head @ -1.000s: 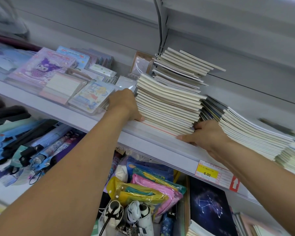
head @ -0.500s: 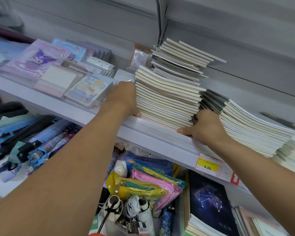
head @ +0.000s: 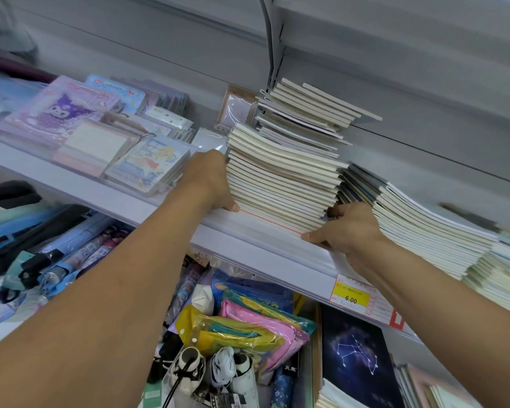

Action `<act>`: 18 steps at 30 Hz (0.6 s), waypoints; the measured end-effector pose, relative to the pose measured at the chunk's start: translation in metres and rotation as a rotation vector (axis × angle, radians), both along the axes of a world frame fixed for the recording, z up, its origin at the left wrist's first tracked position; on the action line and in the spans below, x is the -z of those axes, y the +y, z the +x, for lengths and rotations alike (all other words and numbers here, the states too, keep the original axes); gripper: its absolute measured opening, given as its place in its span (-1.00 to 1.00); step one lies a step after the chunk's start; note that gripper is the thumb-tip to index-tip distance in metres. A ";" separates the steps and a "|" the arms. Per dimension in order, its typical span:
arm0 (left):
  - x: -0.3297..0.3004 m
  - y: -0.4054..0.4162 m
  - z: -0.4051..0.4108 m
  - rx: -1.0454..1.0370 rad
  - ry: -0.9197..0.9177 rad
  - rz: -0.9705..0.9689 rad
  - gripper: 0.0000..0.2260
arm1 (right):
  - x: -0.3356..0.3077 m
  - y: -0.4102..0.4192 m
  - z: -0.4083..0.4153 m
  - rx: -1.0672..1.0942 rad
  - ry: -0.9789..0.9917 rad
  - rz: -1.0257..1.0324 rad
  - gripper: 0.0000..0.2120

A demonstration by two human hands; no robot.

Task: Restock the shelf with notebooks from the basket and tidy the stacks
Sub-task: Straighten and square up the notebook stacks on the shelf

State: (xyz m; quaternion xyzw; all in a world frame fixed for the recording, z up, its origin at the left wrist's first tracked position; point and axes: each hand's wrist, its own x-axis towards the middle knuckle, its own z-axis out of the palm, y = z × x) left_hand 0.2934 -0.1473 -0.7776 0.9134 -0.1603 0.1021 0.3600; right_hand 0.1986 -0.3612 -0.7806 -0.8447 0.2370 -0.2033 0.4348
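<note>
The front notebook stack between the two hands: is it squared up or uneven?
Uneven. The front notebook stack shows staggered edges, upper books jutting right; left hand and right hand flank it.
</note>
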 end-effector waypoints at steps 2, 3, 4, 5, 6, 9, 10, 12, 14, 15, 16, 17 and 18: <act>0.000 0.000 -0.001 -0.017 -0.022 -0.023 -0.42 | -0.002 0.008 -0.007 0.018 -0.029 0.111 -0.20; 0.000 0.000 -0.002 -0.026 -0.031 -0.035 -0.42 | -0.003 0.011 -0.010 0.032 -0.037 0.135 -0.25; 0.000 0.000 -0.003 -0.031 -0.036 -0.043 -0.43 | -0.003 0.012 -0.012 0.036 -0.048 0.141 -0.25; 0.000 0.000 -0.004 -0.034 -0.038 -0.045 -0.43 | -0.003 0.012 -0.012 0.041 -0.057 0.138 -0.26; -0.001 0.000 -0.005 -0.036 -0.034 -0.043 -0.44 | -0.004 0.013 -0.014 0.039 -0.055 0.121 -0.29; -0.003 0.000 -0.006 -0.028 -0.027 -0.020 -0.44 | -0.004 0.016 -0.017 0.056 -0.056 0.093 -0.34; -0.004 0.000 -0.006 -0.021 -0.023 -0.011 -0.45 | -0.003 0.016 -0.017 0.060 -0.052 0.081 -0.36; -0.005 0.000 -0.005 -0.007 -0.023 0.011 -0.47 | -0.003 0.015 -0.016 0.059 -0.070 0.049 -0.52; -0.006 0.000 -0.007 -0.007 -0.031 0.036 -0.47 | -0.002 0.013 -0.017 0.048 -0.084 0.031 -0.60; -0.006 0.000 -0.008 -0.012 -0.036 0.041 -0.46 | -0.001 0.013 -0.016 0.049 -0.087 0.022 -0.57; -0.006 -0.001 -0.009 -0.019 -0.044 0.039 -0.46 | -0.001 0.013 -0.017 0.042 -0.093 0.020 -0.56; -0.005 -0.001 -0.009 -0.024 -0.055 0.041 -0.46 | -0.001 0.011 -0.016 0.034 -0.091 0.025 -0.60; -0.005 -0.002 -0.009 -0.024 -0.068 0.053 -0.46 | -0.002 0.009 -0.015 0.023 -0.080 0.019 -0.62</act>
